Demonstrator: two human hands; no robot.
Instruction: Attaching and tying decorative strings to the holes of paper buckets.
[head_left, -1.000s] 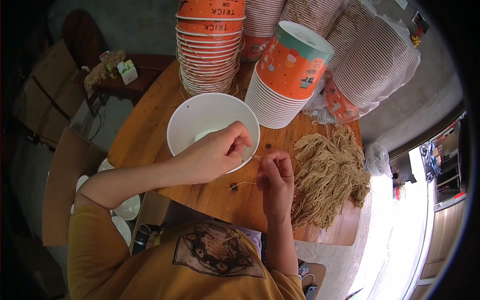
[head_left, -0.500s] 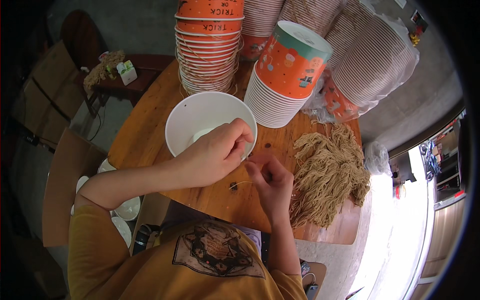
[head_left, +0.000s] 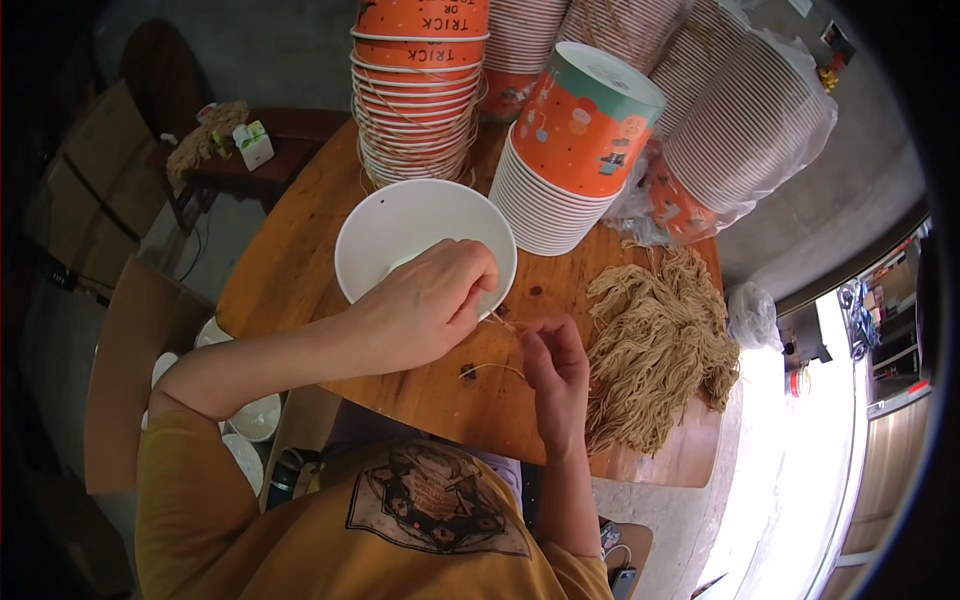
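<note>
A white-lined paper bucket (head_left: 408, 222) stands before me on the wooden table, with a small dark hole near its far rim. My left hand (head_left: 425, 308) reaches across it, closed on the near right rim; its fingertips inside are hidden. Just right of the rim, my right hand (head_left: 556, 372) pinches a thin tan string (head_left: 492, 366). One stretch of the string runs from the bucket's rim to these fingers, and a loose end curls over the tabletop. Beside my right hand lies a thick bundle of tan strings (head_left: 660, 345).
A tall stack of orange buckets (head_left: 418, 110) with string handles stands behind the bucket. Right of it is an upside-down stack (head_left: 580, 140); plastic-wrapped stacks (head_left: 745, 130) stand farther back. A cardboard box (head_left: 135, 385) with white buckets sits at left, below the table (head_left: 290, 250).
My right hand has drawn back to the right and slightly down from the rim, stretching the string. The bucket has shifted slightly right under my left hand.
</note>
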